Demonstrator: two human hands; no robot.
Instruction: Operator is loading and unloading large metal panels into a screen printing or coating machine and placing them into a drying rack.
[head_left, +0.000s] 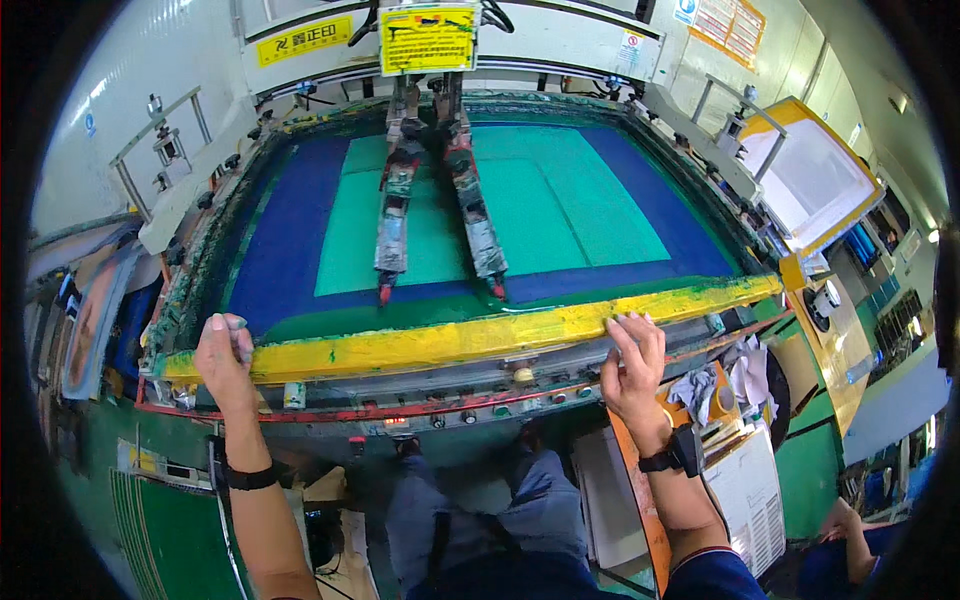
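Note:
A large screen-printing frame (pixel 480 333) spans the view, its near bar covered in yellow tape smeared with green ink. Its mesh (pixel 560 190) is teal in the middle and dark blue around. My left hand (pixel 222 355) is at the bar's left end, fingers curled; whatever they hold, if anything, is hidden. Over the bar's right half, my right hand (pixel 635 365) has its fingers apart and loosely bent, the tips at the yellow tape, holding nothing. Two ink-stained squeegee arms (pixel 393 225) reach down over the mesh, and green ink (pixel 400 318) pools along the near edge.
Below the bar runs a control panel (pixel 470 417) with knobs and buttons. A yellow-edged screen (pixel 810 180) leans at the right, near a wooden table (pixel 835 345). Papers and rags (pixel 730 385) lie beside my right arm. Another person's hand (pixel 843 522) shows at the lower right.

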